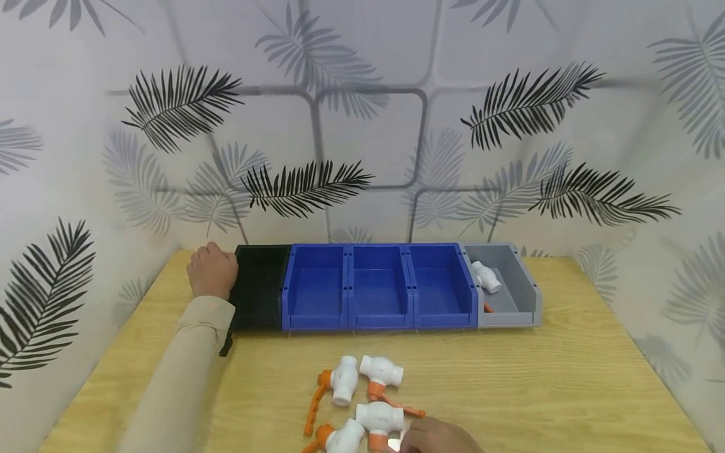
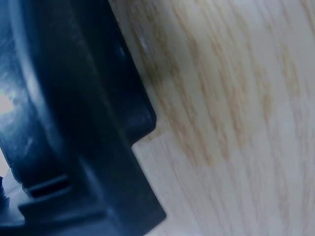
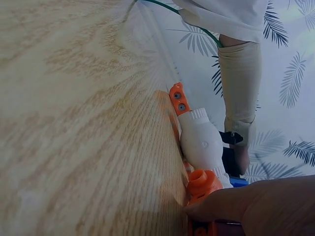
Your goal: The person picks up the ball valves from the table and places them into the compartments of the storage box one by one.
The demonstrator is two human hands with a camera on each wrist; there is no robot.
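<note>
At the left end of the bin row, my left hand [image 1: 212,270] grips the side of the black bin [image 1: 260,251], whose dark plastic wall [image 2: 74,98] fills much of the left wrist view. My right hand [image 1: 436,436], partly cut off by the frame's bottom edge, is at a white ball valve [image 1: 379,415] with an orange handle. In the right wrist view its fingers pinch the orange handle [image 3: 203,184] low over the table. Close by lie other white ball valves: one at the upper left [image 1: 344,380], one behind [image 1: 382,370], one at the lower left [image 1: 345,438].
Three blue bins [image 1: 379,322] stand joined between the black bin and a grey bin [image 1: 527,319]. Inside the grey one lies a white valve [image 1: 487,277] with a bit of orange. The wooden table [image 1: 566,377] ends at a leaf-patterned backdrop [image 1: 368,138].
</note>
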